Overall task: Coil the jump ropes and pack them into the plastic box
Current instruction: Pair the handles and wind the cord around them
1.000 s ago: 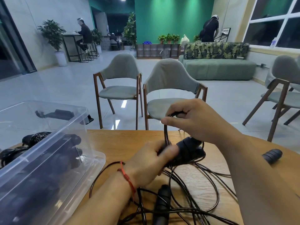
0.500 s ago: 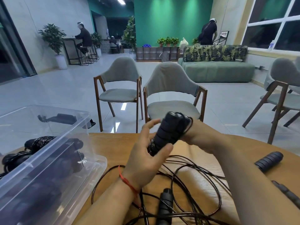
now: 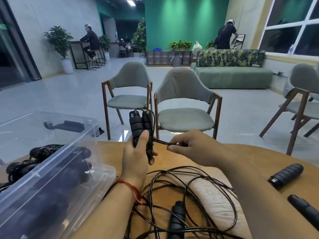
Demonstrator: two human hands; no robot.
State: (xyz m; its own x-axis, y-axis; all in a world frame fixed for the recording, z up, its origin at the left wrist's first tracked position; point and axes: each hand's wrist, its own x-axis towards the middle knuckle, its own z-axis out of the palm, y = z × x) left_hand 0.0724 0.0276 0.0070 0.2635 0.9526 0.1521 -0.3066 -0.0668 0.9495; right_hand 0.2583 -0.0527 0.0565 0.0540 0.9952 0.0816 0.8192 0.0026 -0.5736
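Note:
My left hand (image 3: 136, 157) grips two black ribbed jump rope handles (image 3: 140, 128) side by side, held upright above the wooden table (image 3: 215, 152). Just to their right, my right hand (image 3: 191, 145) pinches the thin black cord (image 3: 162, 142) that runs out from the handles. Loose loops of black rope (image 3: 189, 195) lie tangled on the table below my hands, with another black handle (image 3: 177, 219) among them. The clear plastic box (image 3: 51, 169) stands tilted at the left and holds several coiled black ropes.
Two more black handles (image 3: 286, 175) (image 3: 305, 209) lie on the table at the right. Grey chairs (image 3: 184, 104) stand just beyond the table's far edge. People are far off at the back of the room.
The handles have been turned upright in my left hand. My right hand has let go of the handle tops, dropped lower to the right and now pinches the cord.

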